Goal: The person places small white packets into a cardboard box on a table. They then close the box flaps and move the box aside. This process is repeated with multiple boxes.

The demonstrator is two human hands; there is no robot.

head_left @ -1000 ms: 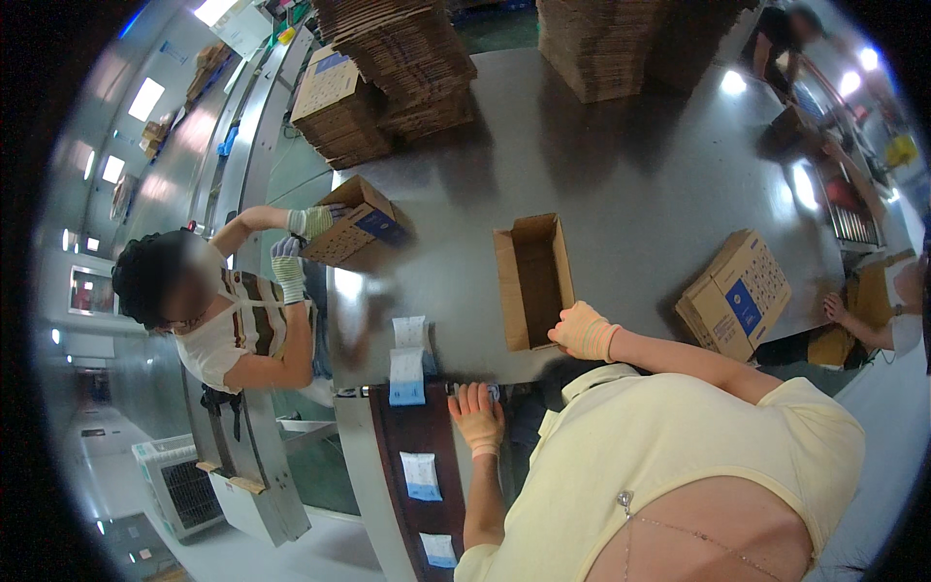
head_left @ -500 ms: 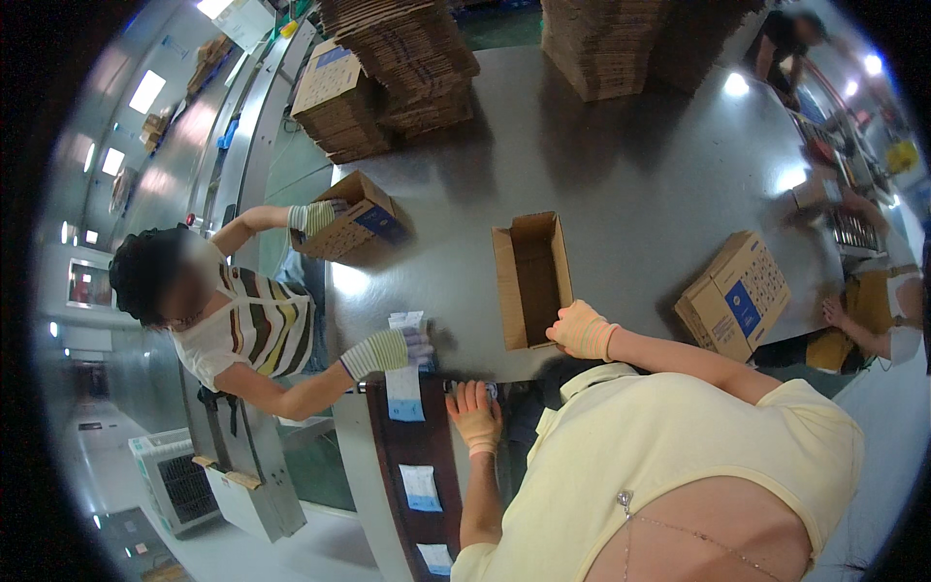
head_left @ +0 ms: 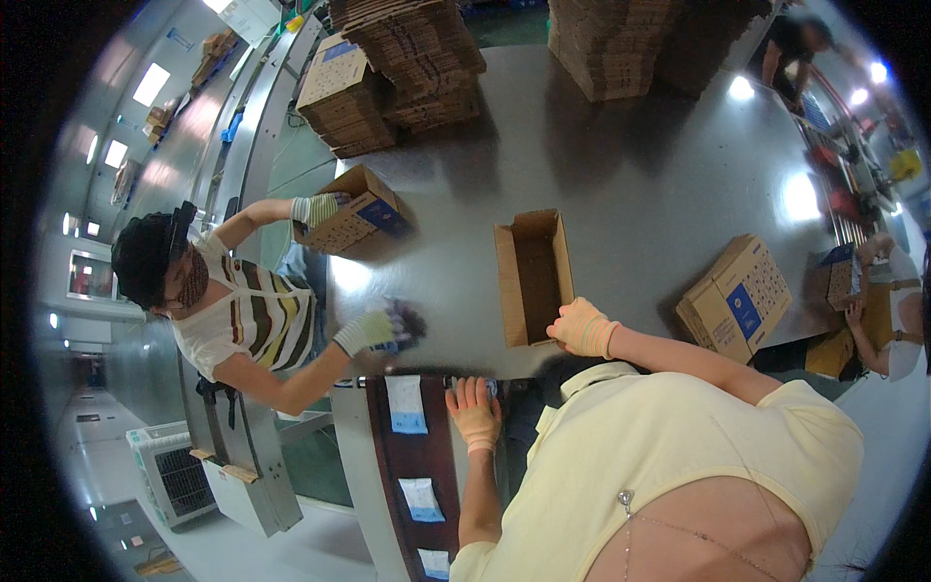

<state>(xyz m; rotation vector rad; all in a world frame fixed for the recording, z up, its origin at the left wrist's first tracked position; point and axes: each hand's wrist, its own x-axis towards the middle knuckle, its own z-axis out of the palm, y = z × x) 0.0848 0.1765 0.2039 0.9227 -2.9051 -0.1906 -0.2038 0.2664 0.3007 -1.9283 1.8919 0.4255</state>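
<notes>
Open carton (head_left: 535, 276) on tabletop (head_left: 640, 194), right hand (head_left: 584, 330) at its 5 o'clock corner, fingers closed on the edge. Left hand (head_left: 475, 415) at carton's 7 o'clock, fingers extended, by conveyor belt (head_left: 412, 456); white-and-blue pouch (head_left: 408, 404) at that hand's 9 o'clock.

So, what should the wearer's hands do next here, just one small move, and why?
Probably move the left hand over to the nearest packet: it lies near the end of the dark belt, just left of that hand, which holds nothing visible, while the right hand grips the near right corner of the open box, whose visible inside looks bare.
</notes>
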